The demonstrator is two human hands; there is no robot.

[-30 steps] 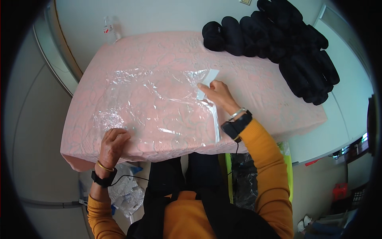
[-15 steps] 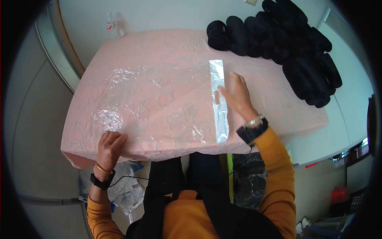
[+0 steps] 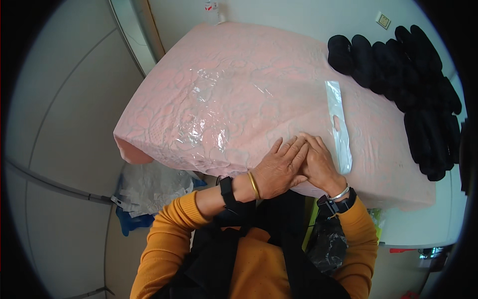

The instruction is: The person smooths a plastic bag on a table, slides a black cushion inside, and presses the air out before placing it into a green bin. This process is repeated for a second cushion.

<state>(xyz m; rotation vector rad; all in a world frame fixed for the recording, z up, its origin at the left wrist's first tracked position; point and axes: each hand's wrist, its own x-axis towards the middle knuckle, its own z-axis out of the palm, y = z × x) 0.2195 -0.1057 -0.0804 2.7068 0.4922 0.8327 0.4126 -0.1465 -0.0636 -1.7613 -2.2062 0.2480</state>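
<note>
A clear plastic bag lies flat over the pink patterned cloth, glinting where it is creased. Along its right side runs a white band with an oval handle hole. My left hand rests at the near part of the bag, fingers stretched out and holding nothing. Close against it, my right hand lies with extended fingers, partly covered by the left one, just left of the white band. The two hands touch at the fingers.
The pink cloth covers the table and hangs over its near edge. Black, padded, roll-like items are piled at the far right. A bottle stands at the back. Crumpled clear plastic lies below at left, black plastic below at right.
My left hand has moved right from the bag's near left corner to meet the right hand. My right hand has come down nearer, off the white band. The view has shifted left.
</note>
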